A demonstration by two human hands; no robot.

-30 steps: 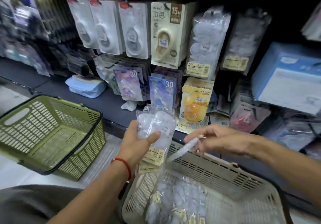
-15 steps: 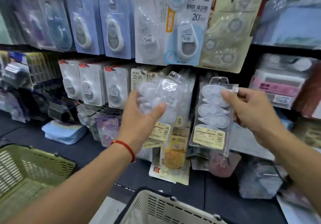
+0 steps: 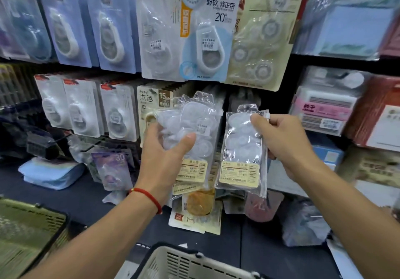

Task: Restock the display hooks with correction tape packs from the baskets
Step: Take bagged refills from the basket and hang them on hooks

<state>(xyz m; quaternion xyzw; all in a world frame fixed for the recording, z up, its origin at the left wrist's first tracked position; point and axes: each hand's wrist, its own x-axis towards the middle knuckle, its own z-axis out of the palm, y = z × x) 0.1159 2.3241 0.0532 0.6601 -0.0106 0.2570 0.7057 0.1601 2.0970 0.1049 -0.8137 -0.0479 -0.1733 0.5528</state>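
My left hand point(image 3: 166, 155) grips a small stack of clear correction tape packs point(image 3: 194, 127) with yellow labels, held up in front of the display's middle row. My right hand point(image 3: 281, 142) pinches a single clear correction tape pack point(image 3: 240, 153) by its upper right edge; it hangs upright just right of the stack. Both are raised close to the hanging carded tapes. The hook behind the packs is hidden. The rim of a beige basket point(image 3: 190, 259) shows at the bottom centre.
Carded correction tapes point(image 3: 207, 36) fill the upper row and white cards point(image 3: 119, 112) the middle row. A green basket point(image 3: 28, 231) sits at the lower left. Boxed stationery point(image 3: 324, 107) stacks on the right. Loose packs point(image 3: 194, 213) lie on the dark shelf.
Both hands rose from the beige basket up to the display. My right hand lifted one pack out and turned it upright; since half a second ago it shifted slightly lower and closer.
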